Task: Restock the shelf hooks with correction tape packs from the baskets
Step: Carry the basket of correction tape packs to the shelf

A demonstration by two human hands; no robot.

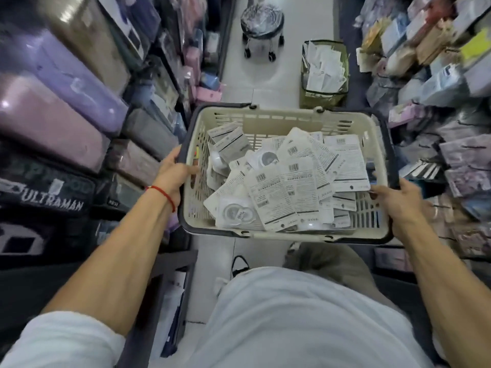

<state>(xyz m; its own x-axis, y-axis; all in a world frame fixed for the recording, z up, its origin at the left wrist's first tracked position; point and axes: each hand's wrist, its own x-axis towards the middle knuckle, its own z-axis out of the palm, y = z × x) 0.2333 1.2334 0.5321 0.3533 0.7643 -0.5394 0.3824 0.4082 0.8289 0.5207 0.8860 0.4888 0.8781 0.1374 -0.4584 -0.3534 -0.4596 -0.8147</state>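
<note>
I hold a beige plastic basket [281, 120] with a dark rim at waist height in the aisle. Several white correction tape packs [289, 181] lie loose inside it, most with the printed back and barcode up. My left hand [175, 173] grips the basket's left rim, a red string on its wrist. My right hand [396, 200] grips the right rim. The shelf hooks on the right are blurred and crowded with hanging goods [435, 54].
A second, olive-coloured basket [305, 96] with white packs stands on the floor ahead to the right. A small wheeled stool [261, 30] sits further down the narrow aisle. Shelves of folded purple and grey textiles [66, 102] line the left side.
</note>
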